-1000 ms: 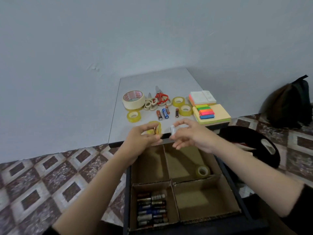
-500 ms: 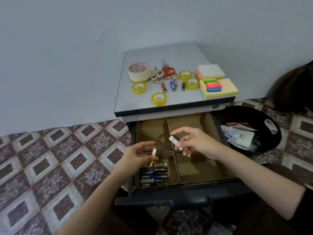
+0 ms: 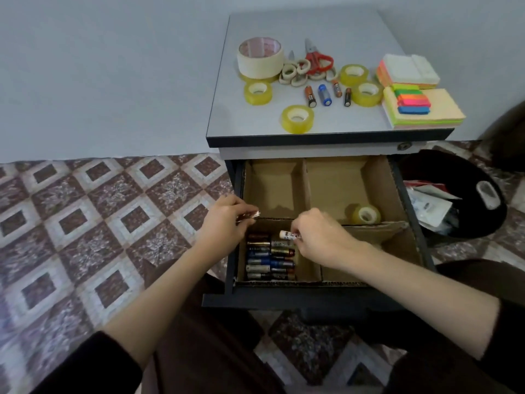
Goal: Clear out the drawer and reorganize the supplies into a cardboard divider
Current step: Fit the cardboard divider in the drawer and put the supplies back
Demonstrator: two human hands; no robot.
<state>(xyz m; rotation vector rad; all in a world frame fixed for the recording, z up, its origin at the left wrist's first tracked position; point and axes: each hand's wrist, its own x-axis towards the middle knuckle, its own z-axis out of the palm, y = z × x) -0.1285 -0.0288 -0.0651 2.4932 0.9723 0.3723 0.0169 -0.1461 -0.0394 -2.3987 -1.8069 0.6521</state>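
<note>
Grip: right hand (image 3: 321,237) pinches a white battery (image 3: 287,235) near one end, thumb and fingertips curled round it, free end pointing left. It hangs just above the stacked batteries (image 3: 267,261) in the front-left compartment of the cardboard divider (image 3: 305,189). Left hand (image 3: 224,220) grips a copper-toned battery (image 3: 251,215) in curled fingers, at the divider's left wall, level with the cross partition.

Handling (judgement): these cells look rigid, smooth and dense for their size. They should not crush, but they will probably roll and slip. A pinch across the mid-body seems safer than the end hold; lay each one parallel to the stack so it nests rather than bridges. The cardboard walls look soft and one partition edge is ragged, so lower the cells in rather than push against the walls.

Surface: the divider sits inside the open drawer (image 3: 284,297). The back-right compartment holds one clear tape roll (image 3: 366,215); the back-left floor shows bare cardboard.

Room: the cabinet top (image 3: 312,24) carries loose batteries (image 3: 324,95), scissors (image 3: 316,59), a wide masking tape (image 3: 260,58), yellow tape rolls (image 3: 297,118) and sticky notes (image 3: 423,106). A black bin (image 3: 494,211) with papers stands right of the drawer. There is a patterned tile floor (image 3: 99,209) and a plain grey wall (image 3: 113,66).
</note>
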